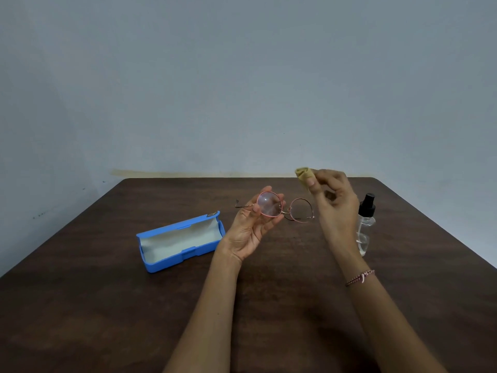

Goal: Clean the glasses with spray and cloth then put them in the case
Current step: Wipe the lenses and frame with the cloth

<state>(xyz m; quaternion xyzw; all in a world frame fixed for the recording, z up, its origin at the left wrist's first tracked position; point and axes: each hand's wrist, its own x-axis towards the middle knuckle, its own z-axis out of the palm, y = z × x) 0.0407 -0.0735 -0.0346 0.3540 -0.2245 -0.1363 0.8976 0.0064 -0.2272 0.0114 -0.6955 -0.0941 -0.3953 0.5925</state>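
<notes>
Left hand [251,226] pinches the glasses [282,207] by one rim, exposing the lenses; right hand [333,200] grips the cloth [304,176] just above them (poised, I judge, to wipe).

I read no text anywhere. Small dark emblem [212,214] on far right corner of open blue plastic glasses case [161,265], too small to make out.

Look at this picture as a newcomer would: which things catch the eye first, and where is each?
The open blue case lies bright on the dark table, left of centre. Above the table's middle the left hand holds up pink-rimmed glasses, while the right hand beside them pinches a bunched yellow cloth. A clear spray bottle with a black top stands to the right of that hand.
</notes>
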